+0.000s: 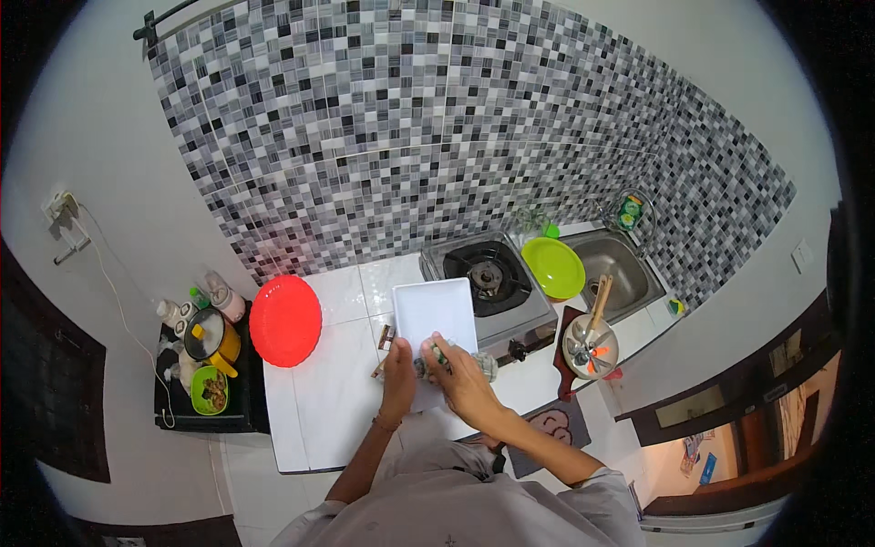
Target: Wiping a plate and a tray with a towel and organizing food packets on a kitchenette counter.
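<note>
A white rectangular tray point(436, 308) is tilted up in front of me, over the counter beside the stove. My left hand point(399, 372) grips its near left corner, the thumb along the edge and the other fingers mostly hidden. At the tray's near side, my right hand point(458, 376) is closed around a bunched grey-and-green cloth point(485, 366), part of which hangs out to the right of the fingers. Small brown packets point(386, 336) lie partly covered just left of the tray.
A red oval platter point(286, 321) lies on the white tiled counter point(319, 415). Right of the tray are a gas stove point(488, 278), a green plate point(553, 268), a sink point(622, 272) and a utensil container point(591, 351). A yellow pot point(215, 339) and green bowl point(210, 390) stand far left.
</note>
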### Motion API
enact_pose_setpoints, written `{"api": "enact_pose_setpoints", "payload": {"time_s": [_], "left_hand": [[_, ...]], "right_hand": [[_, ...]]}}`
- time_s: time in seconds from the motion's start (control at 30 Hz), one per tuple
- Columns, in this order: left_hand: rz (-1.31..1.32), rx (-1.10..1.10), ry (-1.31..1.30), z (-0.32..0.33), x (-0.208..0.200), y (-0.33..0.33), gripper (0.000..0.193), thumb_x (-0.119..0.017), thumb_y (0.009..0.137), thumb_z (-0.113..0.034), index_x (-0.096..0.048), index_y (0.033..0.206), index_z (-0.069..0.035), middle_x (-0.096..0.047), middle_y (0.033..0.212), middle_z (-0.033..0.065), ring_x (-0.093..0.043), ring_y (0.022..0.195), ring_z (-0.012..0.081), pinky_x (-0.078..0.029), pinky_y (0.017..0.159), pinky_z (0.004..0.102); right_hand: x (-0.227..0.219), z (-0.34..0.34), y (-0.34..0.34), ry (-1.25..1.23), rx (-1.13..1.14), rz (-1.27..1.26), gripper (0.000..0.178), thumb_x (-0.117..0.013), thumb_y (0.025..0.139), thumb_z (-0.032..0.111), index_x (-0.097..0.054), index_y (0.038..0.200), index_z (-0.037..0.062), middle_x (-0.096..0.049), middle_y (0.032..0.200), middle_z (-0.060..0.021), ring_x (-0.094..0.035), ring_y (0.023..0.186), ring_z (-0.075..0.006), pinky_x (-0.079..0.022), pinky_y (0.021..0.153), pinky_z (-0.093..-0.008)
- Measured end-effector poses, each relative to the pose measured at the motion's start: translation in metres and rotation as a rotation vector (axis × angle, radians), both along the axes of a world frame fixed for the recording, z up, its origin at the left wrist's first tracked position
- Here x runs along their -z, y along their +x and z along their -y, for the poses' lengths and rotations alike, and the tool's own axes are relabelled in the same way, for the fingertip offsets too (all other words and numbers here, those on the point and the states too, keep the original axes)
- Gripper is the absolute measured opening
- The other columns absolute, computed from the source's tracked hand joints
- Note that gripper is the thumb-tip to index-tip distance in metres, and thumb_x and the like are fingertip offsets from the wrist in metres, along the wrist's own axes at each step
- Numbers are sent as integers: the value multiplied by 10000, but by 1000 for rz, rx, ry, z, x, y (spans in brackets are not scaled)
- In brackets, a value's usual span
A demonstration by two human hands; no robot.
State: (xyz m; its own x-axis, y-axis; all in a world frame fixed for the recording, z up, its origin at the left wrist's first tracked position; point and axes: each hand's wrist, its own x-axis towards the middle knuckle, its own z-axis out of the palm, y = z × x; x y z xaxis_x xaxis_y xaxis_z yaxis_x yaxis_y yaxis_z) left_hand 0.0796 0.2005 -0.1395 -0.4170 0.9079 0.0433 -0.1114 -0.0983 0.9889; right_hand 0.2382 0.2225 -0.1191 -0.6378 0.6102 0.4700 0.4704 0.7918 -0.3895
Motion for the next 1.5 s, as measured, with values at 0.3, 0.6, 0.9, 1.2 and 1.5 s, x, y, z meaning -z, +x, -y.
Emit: {"api": "enact_pose_setpoints", "payload": {"time_s": [0.3, 0.6, 0.9, 1.2, 1.5], "left_hand": [[-250, 76, 72, 18, -16, 31, 554, -514, 1058, -489, -603, 1247, 24, -639, 894, 85, -561, 852, 153, -476, 766, 364], [-365, 262, 33, 26, -11, 11, 446, -601, 1037, -295, -534, 1319, 45, -673, 1151, 248, -650, 1068, 363, -485, 933, 440], [-572, 99, 184, 28, -18, 20, 477, -581, 1040, -257, -471, 1347, 92, -667, 1083, 304, -661, 1002, 458, -509, 822, 483], [-251, 390, 11, 26, -17, -5, 431, -699, 972, -213, -579, 1318, 13, -701, 962, 95, -642, 857, 157, -512, 730, 331], [-1029, -304, 322, 21, 74, -11, 187, -733, 820, -133, -685, 980, -47, -692, 950, 19, -650, 946, 222, -483, 900, 381]], "right_hand": [[-36, -96, -32, -3, 397, -491, 422, -662, 904, 24, -706, 1305, 147, -537, 1142, -185, -565, 1043, -328, -476, 930, -451], [-58, -83, -36, 249, 180, -314, 167, -719, 894, 164, -733, 1047, 98, -561, 984, -122, -528, 954, -316, -405, 837, -456], [-64, -80, -45, 314, 153, -451, 109, -602, 942, 126, -679, 951, 50, -633, 915, -122, -622, 779, -320, -501, 704, -452], [-84, -76, -32, 420, -7, -437, 158, -625, 819, 113, -587, 673, 66, -535, 660, -78, -552, 557, -270, -440, 530, -396], [-94, -75, -49, 460, 85, -551, 100, -617, 872, 116, -668, 908, 38, -610, 815, -102, -601, 679, -293, -459, 595, -388]]}}
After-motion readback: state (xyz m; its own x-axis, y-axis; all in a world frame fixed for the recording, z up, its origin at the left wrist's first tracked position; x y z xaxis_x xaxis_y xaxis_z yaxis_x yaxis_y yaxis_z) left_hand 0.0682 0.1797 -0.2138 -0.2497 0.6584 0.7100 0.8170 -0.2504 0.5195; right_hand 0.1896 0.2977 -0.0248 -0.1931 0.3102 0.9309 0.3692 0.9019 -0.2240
